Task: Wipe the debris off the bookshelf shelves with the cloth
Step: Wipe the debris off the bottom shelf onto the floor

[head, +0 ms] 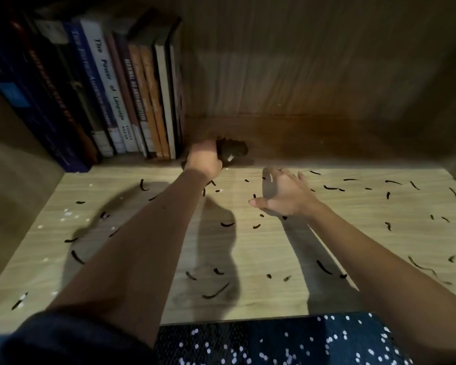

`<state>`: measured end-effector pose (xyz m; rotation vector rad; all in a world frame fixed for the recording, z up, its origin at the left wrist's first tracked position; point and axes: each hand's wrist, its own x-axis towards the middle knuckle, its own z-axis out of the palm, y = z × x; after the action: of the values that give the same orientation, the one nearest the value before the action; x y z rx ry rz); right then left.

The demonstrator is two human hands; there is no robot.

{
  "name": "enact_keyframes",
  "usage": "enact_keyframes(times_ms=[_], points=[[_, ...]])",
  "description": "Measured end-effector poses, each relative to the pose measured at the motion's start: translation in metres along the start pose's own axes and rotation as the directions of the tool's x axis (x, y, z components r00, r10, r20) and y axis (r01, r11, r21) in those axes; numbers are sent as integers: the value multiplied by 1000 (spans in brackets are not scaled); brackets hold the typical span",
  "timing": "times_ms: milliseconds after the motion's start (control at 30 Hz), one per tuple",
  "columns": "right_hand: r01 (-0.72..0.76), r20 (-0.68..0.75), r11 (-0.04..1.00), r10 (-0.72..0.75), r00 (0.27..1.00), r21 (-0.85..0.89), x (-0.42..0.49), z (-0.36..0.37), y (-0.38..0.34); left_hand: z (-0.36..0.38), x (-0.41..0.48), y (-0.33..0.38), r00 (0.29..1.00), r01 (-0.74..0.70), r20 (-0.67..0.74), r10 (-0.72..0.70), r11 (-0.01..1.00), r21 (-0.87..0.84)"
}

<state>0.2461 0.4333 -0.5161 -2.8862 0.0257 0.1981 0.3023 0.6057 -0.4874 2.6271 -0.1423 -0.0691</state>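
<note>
While the left hand sits at the back of the shelf with its fingers curled round the dark cloth, bunched just beside the last of the upright books, I judge the step in hand to be the start of a sweep from the rear corner toward the front edge. The right hand hovers over the middle of the board, fingers spread and holding nothing; whether it touches the wood I cannot tell. Dark strands lie scattered over almost the whole board and white crumbs dot the left side, so very little looks cleared yet. To do this well I would flatten the cloth rather than drag it as a wad, press it to the wood, and pull one long stroke toward me, overlapping each pass so the strands gather ahead of the cloth instead of slipping round its sides. The strip under the back panel is in deep shadow and I cannot see what lies there, so I would begin tight against it. I would steer clear of the book spines, since a nudge could tip them, and cup the free hand at the front lip to catch what comes off. Light strands may flick away, so slow strokes seem wiser.
</note>
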Motion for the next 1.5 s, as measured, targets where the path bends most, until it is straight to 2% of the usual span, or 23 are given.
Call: enact_keyframes(times_ms=[133,300,400,500,567,600,667,733,767,833,967,1067,1133,1167,1200,1233,1300,1333,1367,1433,1500], points=[[5,13,1000,-5,1000,-7,4,-1,-2,15,9,-4,969,-147,219,114,979,141],[-15,19,1000,15,1000,21,-1,2,-2,7,-5,-7,950,-122,306,61,975,183],[-33,44,998,30,999,53,-4,-3,-7,-1,-36,-10,927,-201,348,140,968,148],[-61,58,998,61,996,6,-10,-8,-14,-15,-81,-12,840,-271,502,205,960,63],[-23,-45,1000,23,999,1,-25,-3,-23,-27,-111,-15,780,-291,581,231,957,10],[18,-110,999,-15,994,26,-37,2,-28,-32,-120,-18,802,-280,542,251,960,-30],[107,-179,991,-92,979,75,-67,11,-38,-38,-124,-26,921,-205,317,226,974,-98],[153,-159,986,-142,977,60,-95,16,-41,-30,-108,-35,988,-97,116,104,993,-66],[161,-136,986,-154,979,46,-105,17,-39,-24,-100,-37,995,-36,90,38,999,-29],[172,-104,985,-169,980,20,-124,18,-35,-10,-96,-36,986,26,165,-35,998,55],[163,-88,986,-164,983,-20,-153,24,-26,8,-123,-33,956,-68,294,16,983,168],[166,-67,986,-166,984,-6,-168,29,-24,-12,-169,-26,880,-197,445,168,980,18],[185,-73,983,-184,980,4,-172,28,-25,-34,-198,-24,810,-211,546,215,975,-71],[184,-89,983,-182,979,14,-170,25,-25,-40,-203,-22,808,-228,531,253,967,-114],[191,-77,981,-190,979,12,-173,25,-28,-41,-213,-26,842,-214,463,276,960,-183],[204,-87,979,-202,976,18,-172,23,-33,-43,-215,-29,899,-213,333,285,948,-237],[219,-80,976,-217,973,18,-173,22,-41,-36,-215,-38,969,-195,115,220,961,-195],[226,-66,974,-225,972,13,-174,22,-45,-33,-214,-42,980,-176,73,187,976,-131],[236,-41,972,-235,971,3,-176,24,-49,-28,-217,-45,985,-140,95,145,989,-56],[245,2,969,-246,969,-26,-178,25,-55,-21,-224,-47,968,-115,232,91,989,88],[257,22,966,-257,966,-39,-181,26,-60,-23,-237,-46,914,-193,373,159,980,57]])
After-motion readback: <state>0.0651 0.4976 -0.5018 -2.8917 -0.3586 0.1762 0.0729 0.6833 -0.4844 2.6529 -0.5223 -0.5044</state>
